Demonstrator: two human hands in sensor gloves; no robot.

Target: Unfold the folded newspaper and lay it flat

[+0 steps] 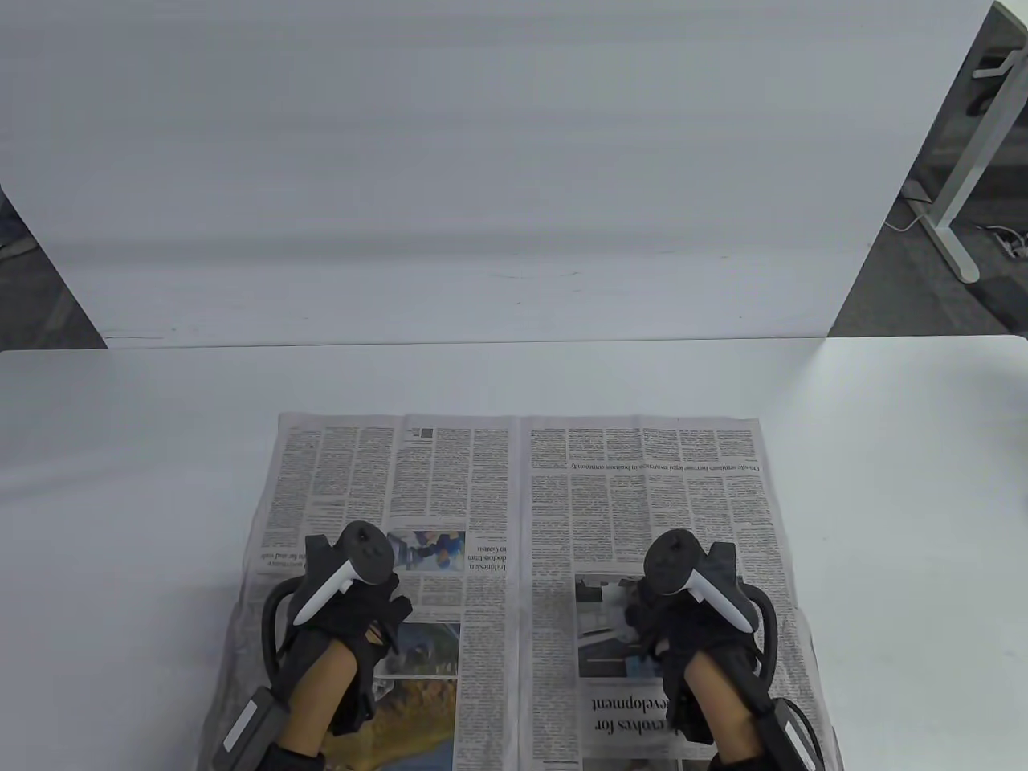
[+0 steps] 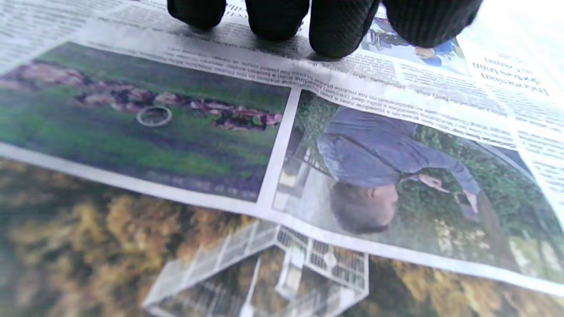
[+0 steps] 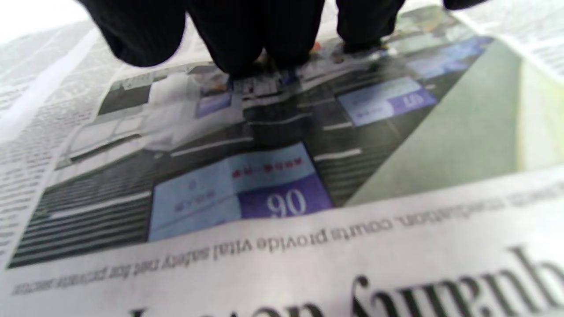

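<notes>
White table point(image 1: 899, 482) and white backboard point(image 1: 482, 161), with an opened newspaper point(image 1: 514, 498) spread across the near middle.

Both gloved hands rest palm-down on the sheet: the left hand point(image 1: 353, 618) on its left page, the right hand point(image 1: 683, 618) on its right page, the centre fold running between them. The fingertips point(image 2: 335, 39) of the left press beside a printed photo; right fingertips point(image 3: 246, 48) lie spread on another picture, gripping nothing.

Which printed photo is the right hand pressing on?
The dark photo with blue signs, on the newspaper's right page; the right hand rests on it.
</notes>
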